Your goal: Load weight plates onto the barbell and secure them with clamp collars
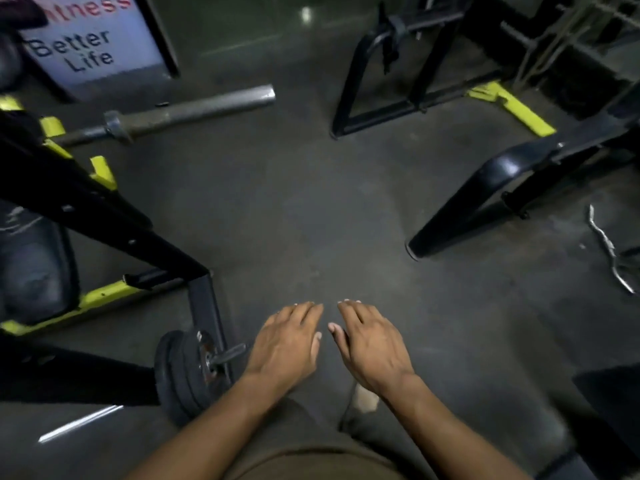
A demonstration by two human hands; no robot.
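- The left hand (287, 344) and the right hand (372, 344) are hovering side by side, palms down, over the dark floor (294, 209); both are holding nothing, with fingers loosely extended and close together.
- The bar (173, 112) is lying near the top left, well apart from the hands, its bare grey sleeve pointing right and carrying no plates; a metal ring is sitting at the sleeve's inner end.
- The plates (183, 372) are sitting as a small black stack on a short peg, just left of the left hand, with a dark rod sticking out from the stack toward that hand. Whether this rod is a collar cannot be told.
- A black and yellow rack (104, 220) is slanting across the left side, between the plates and the bar.
- A black frame (377, 95) is standing at the top centre right, and a thick black leg (478, 199) is resting on the floor further right.
- A curl bar (606, 251), shiny and wavy, is lying on the floor at the right edge.
- A sign (93, 43) at the top left is showing the words "Better Life" in dark letters under partly cut-off red letters ending in "tness".
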